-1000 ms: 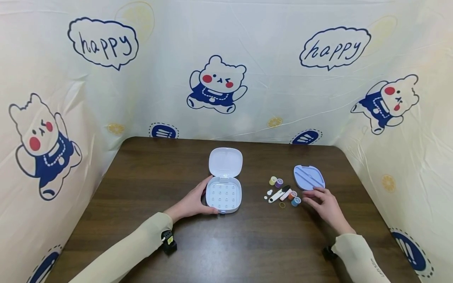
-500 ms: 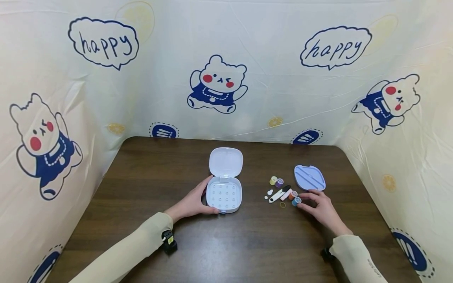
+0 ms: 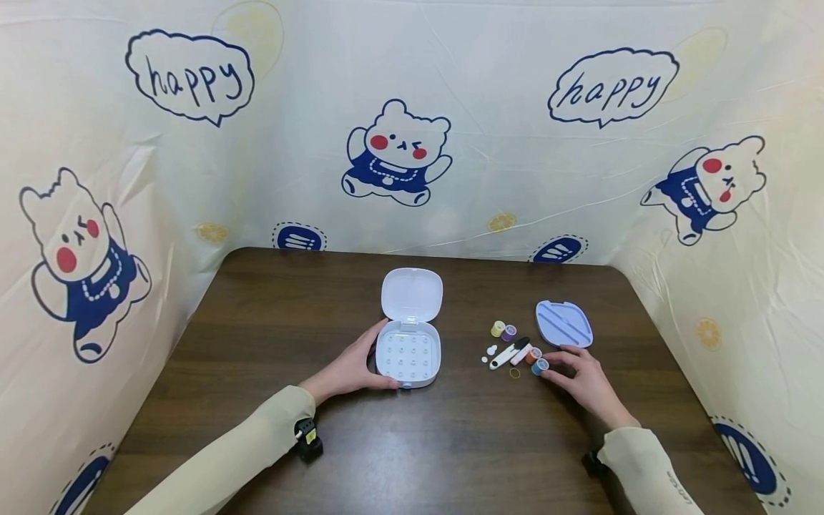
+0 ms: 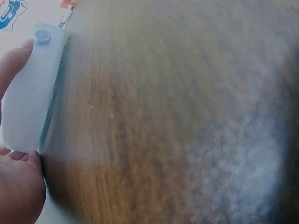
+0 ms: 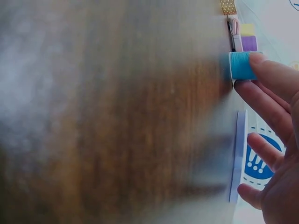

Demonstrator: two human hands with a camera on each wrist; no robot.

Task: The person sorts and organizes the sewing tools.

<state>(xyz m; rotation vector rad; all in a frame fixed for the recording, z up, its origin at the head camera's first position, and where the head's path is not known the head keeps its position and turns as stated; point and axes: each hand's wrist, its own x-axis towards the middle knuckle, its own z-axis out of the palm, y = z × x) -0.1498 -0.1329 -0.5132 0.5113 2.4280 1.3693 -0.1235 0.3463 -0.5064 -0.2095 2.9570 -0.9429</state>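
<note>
Right now, your left hand point(image 3: 352, 365) grips the side of the open white box point(image 3: 408, 355) on the brown table point(image 3: 412, 450). Your right hand point(image 3: 589, 379) pinches the blue spool point(image 5: 241, 66), close by the orange spool point(image 3: 533, 355), well right of the box.

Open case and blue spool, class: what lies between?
Head view, case to blue spool: white pieces, a dark-ended tool, a pink piece, an orange spool, a ring.

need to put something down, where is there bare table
Bare table: the front stretch between the left sleeve and right sleeve; the area left of the open case, beyond the left hand; a narrower strip between case and white bits. Crowded: around the white tool, blue spool, right hand and blue flat piece.
</note>
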